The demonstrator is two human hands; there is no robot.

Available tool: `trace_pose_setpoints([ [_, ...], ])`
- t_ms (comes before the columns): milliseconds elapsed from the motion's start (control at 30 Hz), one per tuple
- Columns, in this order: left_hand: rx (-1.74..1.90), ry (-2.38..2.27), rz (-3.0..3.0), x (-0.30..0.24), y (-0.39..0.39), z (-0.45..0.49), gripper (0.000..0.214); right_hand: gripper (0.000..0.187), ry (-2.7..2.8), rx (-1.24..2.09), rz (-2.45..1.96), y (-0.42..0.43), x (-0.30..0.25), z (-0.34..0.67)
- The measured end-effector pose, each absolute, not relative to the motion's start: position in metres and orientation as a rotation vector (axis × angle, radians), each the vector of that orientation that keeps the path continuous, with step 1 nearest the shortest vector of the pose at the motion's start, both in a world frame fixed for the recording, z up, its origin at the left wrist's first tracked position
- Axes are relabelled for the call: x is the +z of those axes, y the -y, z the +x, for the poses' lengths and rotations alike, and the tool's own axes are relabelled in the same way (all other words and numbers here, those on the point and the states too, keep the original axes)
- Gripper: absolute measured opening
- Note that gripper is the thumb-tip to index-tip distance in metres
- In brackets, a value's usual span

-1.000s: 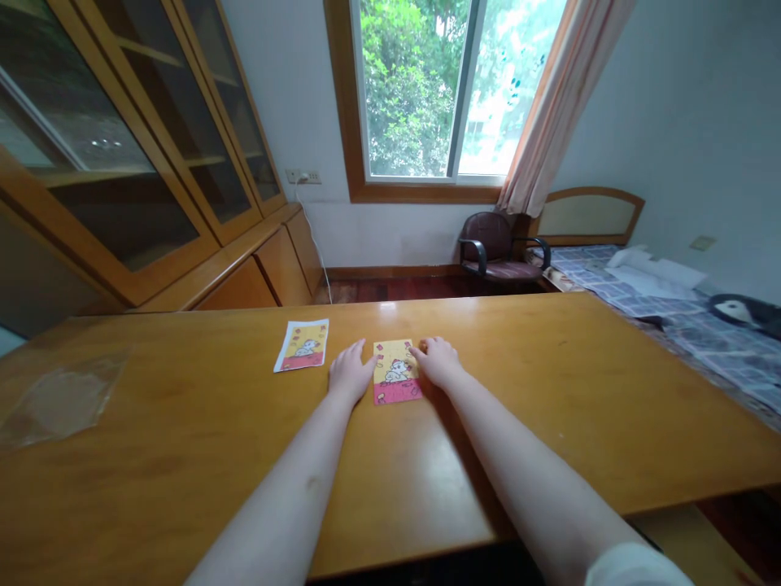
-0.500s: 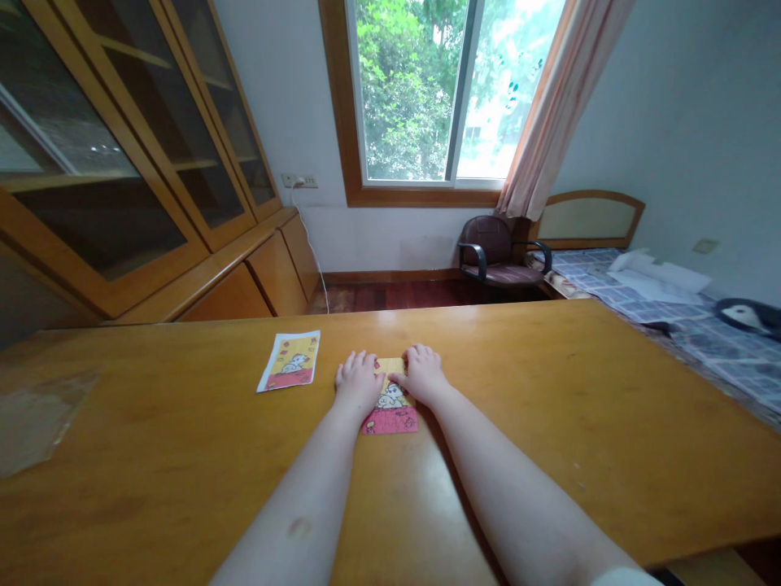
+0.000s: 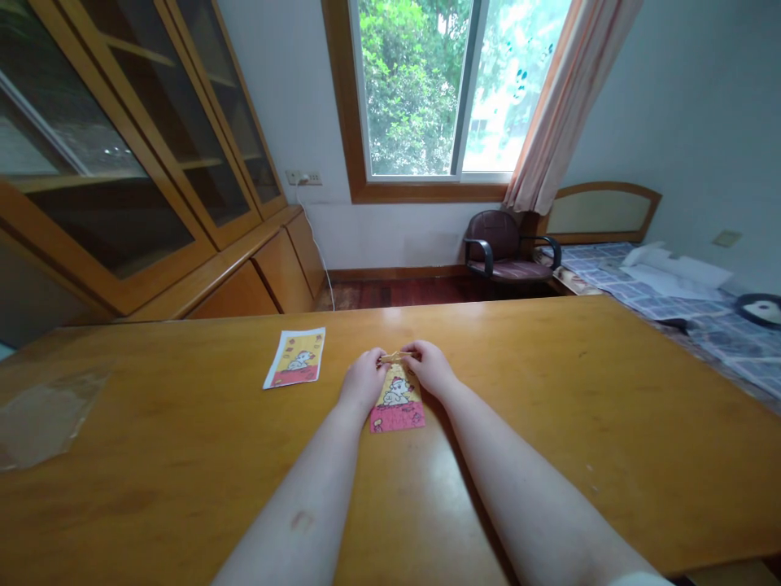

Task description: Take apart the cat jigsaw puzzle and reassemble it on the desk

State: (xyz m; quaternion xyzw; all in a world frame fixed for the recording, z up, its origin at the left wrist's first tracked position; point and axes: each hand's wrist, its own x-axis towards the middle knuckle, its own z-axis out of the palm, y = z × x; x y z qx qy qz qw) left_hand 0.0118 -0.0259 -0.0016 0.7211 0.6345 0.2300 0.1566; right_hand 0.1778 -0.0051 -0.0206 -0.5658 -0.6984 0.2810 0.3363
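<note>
A small yellow puzzle piece (image 3: 390, 356) lies pinched between the fingertips of my left hand (image 3: 364, 381) and my right hand (image 3: 430, 366), at the top edge of a yellow and pink cartoon jigsaw puzzle (image 3: 396, 407). My hands hide the puzzle's upper corners. To the left, a printed picture (image 3: 294, 358) of the same cartoon lies flat on the wooden table (image 3: 183, 391), apart from my left hand.
A clear plastic sheet (image 3: 49, 419) lies at the table's left. Beyond the far edge stand a glass-fronted wooden cabinet (image 3: 122, 146) and a dark chair (image 3: 497, 252) below the window. A bed (image 3: 647, 281) runs along the right side.
My hands have come together at the puzzle's top edge, and a small yellow piece now shows between my fingertips. The view has also shifted slightly.
</note>
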Motion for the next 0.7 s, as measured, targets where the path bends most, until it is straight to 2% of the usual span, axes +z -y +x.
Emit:
trace_pose_setpoints([
  [200,0.916,-1.650,1.914,-0.004,0.024,0.012,0.013,0.018,1.822,0.779,-1.432,0.013,-0.015,0.175],
  [333,0.910,-1.657,1.879,-0.004,0.023,0.013,0.015,0.054,2.161,0.625,-1.296,0.020,-0.008,0.174],
  [400,0.923,-1.654,1.864,-0.005,0.023,0.013,0.015,0.060,2.234,0.582,-1.307,0.020,-0.006,0.173],
  [567,0.971,-1.570,1.862,-0.007,0.023,0.016,0.014,0.022,2.088,0.704,-1.441,0.016,-0.010,0.171],
  [633,0.997,-1.530,1.877,-0.008,0.023,0.018,0.014,0.016,2.063,0.700,-1.451,0.015,-0.011,0.172],
  [700,1.028,-1.521,1.874,-0.008,0.023,0.018,0.017,0.018,1.998,0.701,-1.442,0.013,-0.013,0.173],
])
